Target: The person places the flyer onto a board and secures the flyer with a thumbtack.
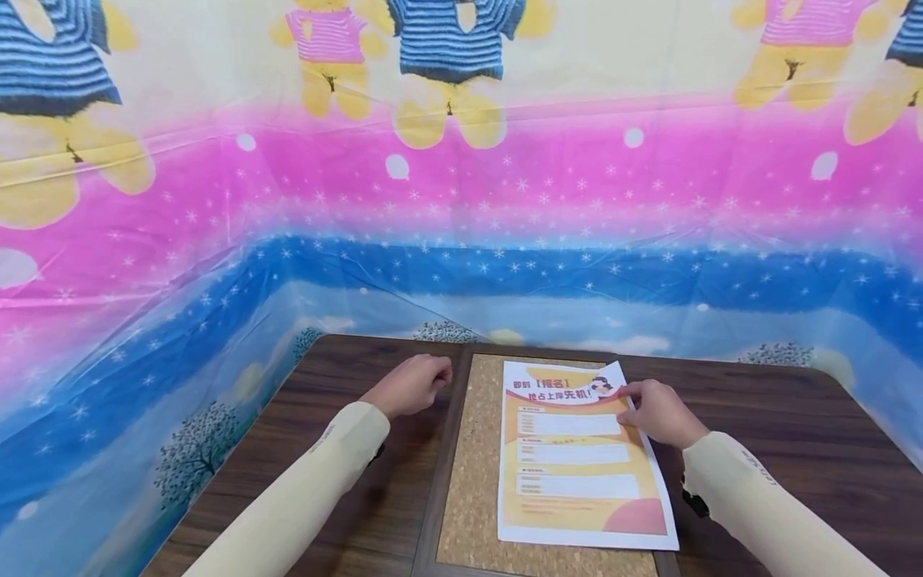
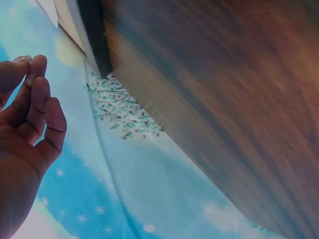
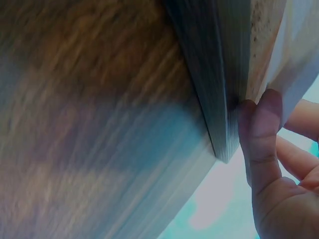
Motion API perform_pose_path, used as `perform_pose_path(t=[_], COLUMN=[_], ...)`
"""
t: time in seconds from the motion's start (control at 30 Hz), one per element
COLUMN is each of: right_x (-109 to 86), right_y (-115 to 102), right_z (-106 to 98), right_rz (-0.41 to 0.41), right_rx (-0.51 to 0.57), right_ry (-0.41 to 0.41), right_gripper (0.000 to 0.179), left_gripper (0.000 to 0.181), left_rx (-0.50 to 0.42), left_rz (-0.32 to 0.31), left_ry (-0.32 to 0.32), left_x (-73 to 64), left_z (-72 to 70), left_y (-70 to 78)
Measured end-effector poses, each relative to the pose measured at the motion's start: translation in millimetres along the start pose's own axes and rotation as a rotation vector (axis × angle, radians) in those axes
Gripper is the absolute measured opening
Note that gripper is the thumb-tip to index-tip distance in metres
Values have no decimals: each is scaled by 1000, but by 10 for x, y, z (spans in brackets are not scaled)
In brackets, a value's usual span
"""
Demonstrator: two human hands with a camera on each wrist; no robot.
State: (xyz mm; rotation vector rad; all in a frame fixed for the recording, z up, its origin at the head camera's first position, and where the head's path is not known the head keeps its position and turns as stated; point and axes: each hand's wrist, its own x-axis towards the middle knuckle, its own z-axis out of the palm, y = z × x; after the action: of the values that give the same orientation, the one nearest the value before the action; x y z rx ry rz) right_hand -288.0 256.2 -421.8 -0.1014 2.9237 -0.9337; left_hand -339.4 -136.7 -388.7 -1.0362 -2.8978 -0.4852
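A dark wooden table (image 1: 793, 449) stands pushed into the corner, its grain running lengthwise and its far corners rounded. On its middle lies a cork board (image 1: 472, 481) in a dark frame, reaching from near the far edge to the near one. On the cork lies a printed flyer (image 1: 577, 473) (orange and white, with red lettering across the top and three pale boxes below), set toward the board's right side, its right edge reaching past the cork to the frame. The flyer's top right corner is lifted a little off the board.
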Motion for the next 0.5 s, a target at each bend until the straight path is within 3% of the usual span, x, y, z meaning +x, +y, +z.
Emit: perform_pose_path(t=[0.23,0.5], right_x=[43,47], right_y=[-60,-104], right_z=[94,192], right_rz=[8,3], right_rx=[22,33], right_ry=[13,9], right_gripper=[57,59], left_gripper=[20,11], left_rx=[39,48], left_rz=[12,18], left_ry=[22,27], left_x=[122,261], left_z=[-6,46], left_y=[79,160])
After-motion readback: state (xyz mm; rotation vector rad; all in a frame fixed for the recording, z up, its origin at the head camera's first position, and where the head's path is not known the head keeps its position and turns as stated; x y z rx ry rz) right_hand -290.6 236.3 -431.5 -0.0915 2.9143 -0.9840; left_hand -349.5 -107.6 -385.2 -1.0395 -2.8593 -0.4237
